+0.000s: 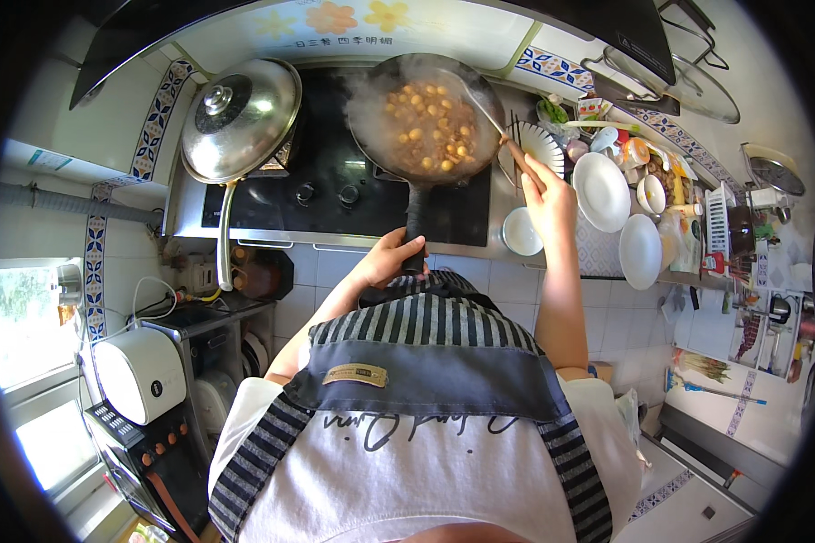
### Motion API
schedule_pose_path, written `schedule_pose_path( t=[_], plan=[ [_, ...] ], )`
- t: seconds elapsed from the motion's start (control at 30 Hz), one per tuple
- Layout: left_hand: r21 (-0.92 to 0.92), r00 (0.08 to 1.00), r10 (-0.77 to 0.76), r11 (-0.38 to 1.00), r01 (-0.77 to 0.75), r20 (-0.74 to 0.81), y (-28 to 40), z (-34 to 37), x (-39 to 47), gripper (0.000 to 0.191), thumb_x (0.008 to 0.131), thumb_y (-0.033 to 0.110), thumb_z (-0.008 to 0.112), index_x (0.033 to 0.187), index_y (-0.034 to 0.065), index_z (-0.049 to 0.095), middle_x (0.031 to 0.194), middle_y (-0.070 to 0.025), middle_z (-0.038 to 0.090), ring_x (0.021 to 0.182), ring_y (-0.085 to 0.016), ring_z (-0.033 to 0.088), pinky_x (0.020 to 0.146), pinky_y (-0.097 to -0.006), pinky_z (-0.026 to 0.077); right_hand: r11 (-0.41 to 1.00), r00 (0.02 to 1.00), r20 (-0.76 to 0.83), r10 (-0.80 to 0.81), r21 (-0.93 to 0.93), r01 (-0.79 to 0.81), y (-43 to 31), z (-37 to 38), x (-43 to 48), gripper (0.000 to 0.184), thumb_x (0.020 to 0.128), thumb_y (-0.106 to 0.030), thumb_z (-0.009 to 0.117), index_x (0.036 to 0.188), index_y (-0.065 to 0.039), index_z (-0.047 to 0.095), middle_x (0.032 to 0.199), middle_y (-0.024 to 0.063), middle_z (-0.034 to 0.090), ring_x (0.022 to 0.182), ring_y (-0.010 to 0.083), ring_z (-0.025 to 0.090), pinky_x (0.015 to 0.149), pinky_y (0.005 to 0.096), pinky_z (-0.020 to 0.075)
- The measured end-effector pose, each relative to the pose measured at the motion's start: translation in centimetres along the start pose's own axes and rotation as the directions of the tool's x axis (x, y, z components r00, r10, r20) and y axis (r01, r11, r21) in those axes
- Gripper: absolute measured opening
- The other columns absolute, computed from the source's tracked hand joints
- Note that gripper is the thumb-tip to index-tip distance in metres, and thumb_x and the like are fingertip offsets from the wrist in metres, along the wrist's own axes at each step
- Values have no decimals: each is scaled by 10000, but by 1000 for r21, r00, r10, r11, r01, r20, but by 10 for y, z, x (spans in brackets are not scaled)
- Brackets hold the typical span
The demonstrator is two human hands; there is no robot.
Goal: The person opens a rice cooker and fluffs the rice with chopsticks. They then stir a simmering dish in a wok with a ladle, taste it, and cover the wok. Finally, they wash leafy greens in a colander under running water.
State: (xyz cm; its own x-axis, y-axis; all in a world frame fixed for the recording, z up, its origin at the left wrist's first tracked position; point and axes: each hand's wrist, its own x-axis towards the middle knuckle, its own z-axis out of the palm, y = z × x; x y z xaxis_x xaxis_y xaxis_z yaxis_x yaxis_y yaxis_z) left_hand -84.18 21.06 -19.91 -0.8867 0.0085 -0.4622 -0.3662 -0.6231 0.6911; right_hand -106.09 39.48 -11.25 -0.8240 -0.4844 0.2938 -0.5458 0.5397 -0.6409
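A dark wok (373,146) sits on the right burner of the black gas hob (333,170). Inside it, small round yellowish pieces, perhaps quail eggs, lie among brown chunks in sauce (429,125), partly veiled by steam. My left hand (388,259) is closed around the wok's black-wrapped handle (418,210), which points towards my apron. In my right hand (550,200) is the wooden grip of a metal-shafted spatula or ladle (483,112). Its shaft reaches over the wok's right side, and its far end is hard to make out in the steam.
A lidded steel pan (248,129) occupies the left burner, its long handle (226,237) jutting past the counter edge. Right of the hob are a fluted white plate (540,146), a glass bowl (521,232) and white oval dishes (601,192). The range hood (604,30) overhangs the back.
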Motion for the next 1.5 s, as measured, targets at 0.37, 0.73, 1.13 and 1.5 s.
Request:
schedule_pose_path(
  t=[0.37,0.73,1.13,1.5],
  plan=[
    [4,999,43,999,-43,14,-4,-2,0,264,997,247,538,1060,-3,483,929,-102,582,773,-206,644,653,-336,546,998,987,158,-32,65,22,-32,44,37,274,848,-209,657,1091,-90,699,971,165,702,804,317,688,744,370,537],
    [15,1000,14,1000,-14,15,-2,-3,2,255,1000,240,531,1070,-1,481,941,-106,588,771,-210,644,657,-342,548,866,891,389,-233,-334,372,-80,-65,5,266,794,-120,687,1049,-185,732,767,69,633,662,270,628,600,371,489],
    [2,1000,22,1000,-22,21,-5,-5,4,293,986,264,560,1072,0,465,922,-96,579,747,-200,650,635,-333,560,866,898,400,-184,-367,341,-76,-126,-20,266,791,-113,687,1051,-148,731,714,86,609,638,282,616,579,383,476],
    [15,1000,31,999,-31,3,-5,-3,2,297,988,277,554,1076,4,476,923,-91,580,745,-198,649,632,-323,559,996,996,82,36,-89,-28,-19,-54,-6,274,853,-230,676,1116,-162,711,914,119,719,788,281,698,711,342,532]
  ],
)
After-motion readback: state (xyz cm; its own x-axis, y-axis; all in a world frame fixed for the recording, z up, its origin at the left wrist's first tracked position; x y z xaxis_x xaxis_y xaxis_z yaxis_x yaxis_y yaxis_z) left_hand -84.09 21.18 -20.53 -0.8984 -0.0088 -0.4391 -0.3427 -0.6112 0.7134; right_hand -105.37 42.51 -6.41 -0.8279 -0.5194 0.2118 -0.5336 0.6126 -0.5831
